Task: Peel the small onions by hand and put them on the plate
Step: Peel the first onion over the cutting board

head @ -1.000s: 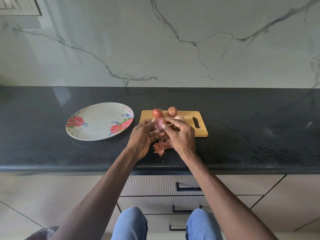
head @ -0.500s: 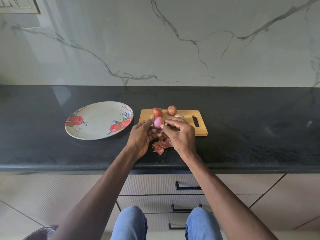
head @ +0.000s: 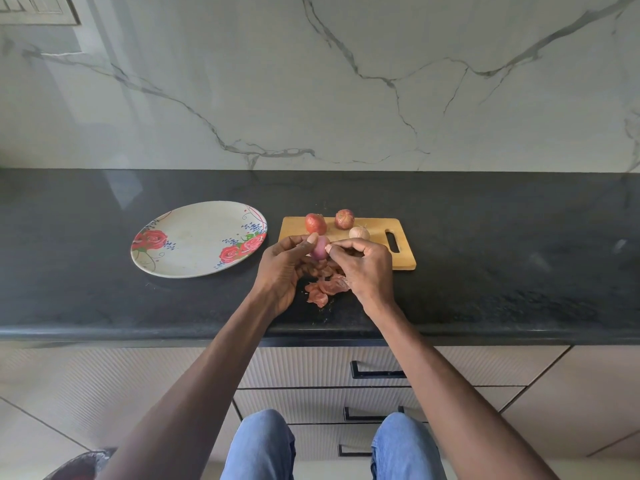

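Note:
My left hand (head: 284,268) grips a small, pale purple peeled onion (head: 319,248) between thumb and fingers above the counter's front part. My right hand (head: 364,268) is curled close beside it, fingertips pinching at the onion's right side. On the wooden cutting board (head: 381,227) lie three unpeeled onions: a red one (head: 315,223), a reddish one (head: 344,218) and a pale one (head: 359,233). The flowered white plate (head: 194,237) sits to the left with nothing on it.
A pile of reddish onion skins (head: 322,292) lies on the black counter (head: 502,258) under my hands. A marble wall rises behind. Drawers with black handles (head: 375,373) are below the counter edge, and my knees show at the bottom.
The thin strip of skin seen stretched between my hands a second ago is gone. The onion has turned in my left hand and shows more pale purple flesh.

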